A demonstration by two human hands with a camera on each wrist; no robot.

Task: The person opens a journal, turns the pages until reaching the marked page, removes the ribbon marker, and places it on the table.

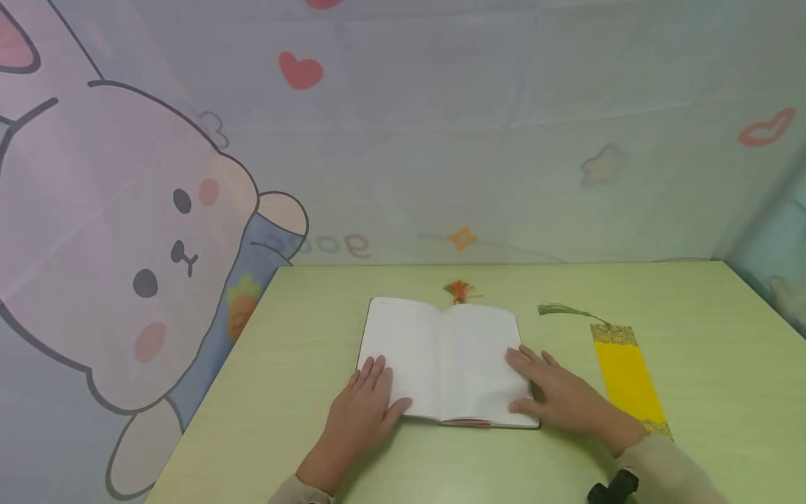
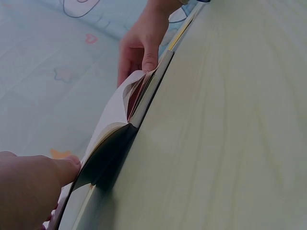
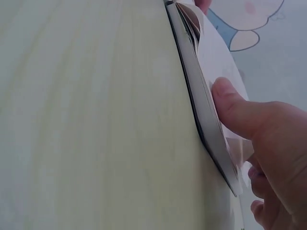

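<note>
An open notebook [image 1: 412, 350] with blank white pages lies on the table. My left hand [image 1: 360, 409] rests on its left page near the lower outer edge, fingers extended. On the right page's outer edge lies my right hand [image 1: 563, 392], with its thumb [image 3: 235, 103] against the page. An orange-red tassel [image 1: 460, 290] sticks out above the notebook's top edge. Something reddish [image 2: 135, 98] shows between the pages at the bottom edge; most of it is hidden. In the left wrist view, the left side of the notebook stands somewhat raised above the tabletop.
A yellow bookmark [image 1: 630, 378] with patterned gold ends and a green tassel [image 1: 560, 309] lies right of the notebook, partly behind the right forearm. The pale wooden table [image 1: 264, 392] meets a curtain [image 1: 403, 161] printed with a rabbit and hearts.
</note>
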